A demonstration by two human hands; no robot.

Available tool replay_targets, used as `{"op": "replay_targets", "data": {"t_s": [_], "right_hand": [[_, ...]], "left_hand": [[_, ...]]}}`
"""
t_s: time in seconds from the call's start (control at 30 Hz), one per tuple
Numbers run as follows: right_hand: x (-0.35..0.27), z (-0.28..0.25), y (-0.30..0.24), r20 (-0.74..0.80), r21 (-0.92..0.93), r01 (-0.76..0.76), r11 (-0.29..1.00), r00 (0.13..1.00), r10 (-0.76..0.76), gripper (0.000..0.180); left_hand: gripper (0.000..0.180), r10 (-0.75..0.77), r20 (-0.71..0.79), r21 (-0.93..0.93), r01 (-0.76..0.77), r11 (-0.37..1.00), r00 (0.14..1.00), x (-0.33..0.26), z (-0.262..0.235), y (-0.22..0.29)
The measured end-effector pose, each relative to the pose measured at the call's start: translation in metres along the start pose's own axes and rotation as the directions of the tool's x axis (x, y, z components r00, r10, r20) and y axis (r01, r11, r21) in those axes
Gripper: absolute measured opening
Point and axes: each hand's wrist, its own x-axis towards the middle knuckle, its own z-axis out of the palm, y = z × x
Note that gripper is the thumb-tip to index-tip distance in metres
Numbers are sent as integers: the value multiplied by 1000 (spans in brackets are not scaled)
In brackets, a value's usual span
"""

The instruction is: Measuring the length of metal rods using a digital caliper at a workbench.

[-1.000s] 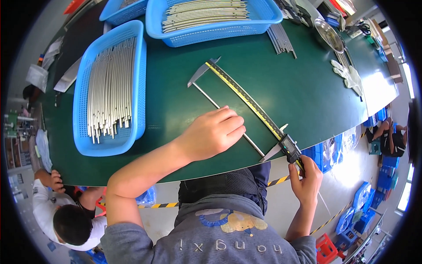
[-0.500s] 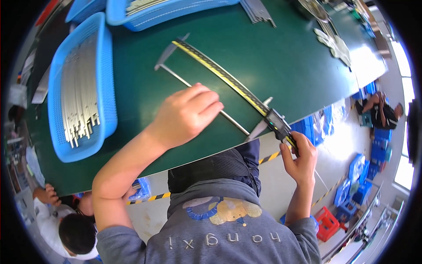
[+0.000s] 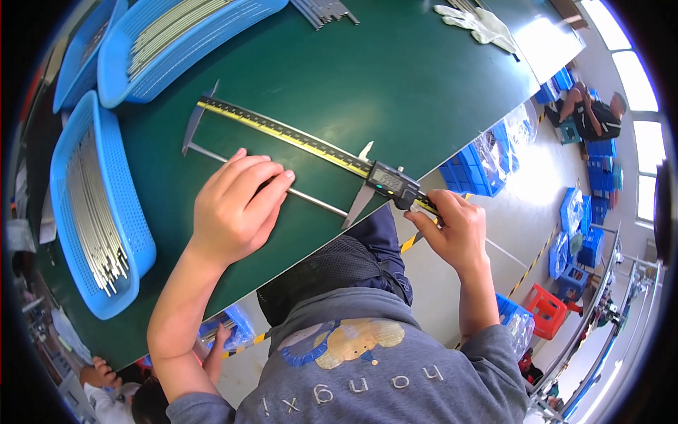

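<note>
My right hand (image 3: 455, 230) grips the end of a long digital caliper (image 3: 293, 138), its thumb near the black display housing. The caliper's yellow-marked beam slants across the green table, with its jaws spread wide. Between the jaws lies a thin metal rod (image 3: 318, 202); its two ends appear to meet the jaws. My left hand (image 3: 240, 205) is closed around the rod's middle, fingers pinching it and hiding part of it. The display reading is too small to make out.
Left of my hands, a blue basket (image 3: 145, 237) holds many metal rods. Behind it stand a larger blue basket (image 3: 205, 67) of rods and another blue basket (image 3: 74, 74). Dark strips (image 3: 325, 10) and a white glove (image 3: 480, 28) lie at the far side. A co-worker's hand (image 3: 102, 373) rests on the table at lower left.
The whole view has turned and shifted, so the baskets, caliper and hands sit elsewhere in the picture. Both hands keep their holds, and the rod remains between the jaws.
</note>
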Motion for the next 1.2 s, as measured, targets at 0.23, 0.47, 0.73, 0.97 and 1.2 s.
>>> {"op": "replay_targets", "data": {"t_s": [0.23, 0.47, 0.73, 0.97, 1.2], "right_hand": [[0, 2, -1, -19, 2, 27, 1000, 999, -27, 32], [1, 2, -1, -25, 14, 41, 999, 999, -41, 33], [14, -4, 2, -39, -3, 71, 997, 997, -71, 29], [41, -13, 10, 16, 1, 68, 998, 998, -68, 28], [37, -5, 14, 32, 8, 62, 998, 998, -63, 29]], "left_hand": [[29, -28, 12, -16, 28, 999, 1000, -2, 0, -2], [26, -46, 16, -21, 46, 999, 999, -2, -1, -3], [9, 96, 9, 104, -97, 990, 995, 3, -17, 6], [19, 26, -170, 308, 28, 951, 985, 84, -86, -39], [8, -482, -120, 348, 491, 799, 868, 118, -19, -176]]}}
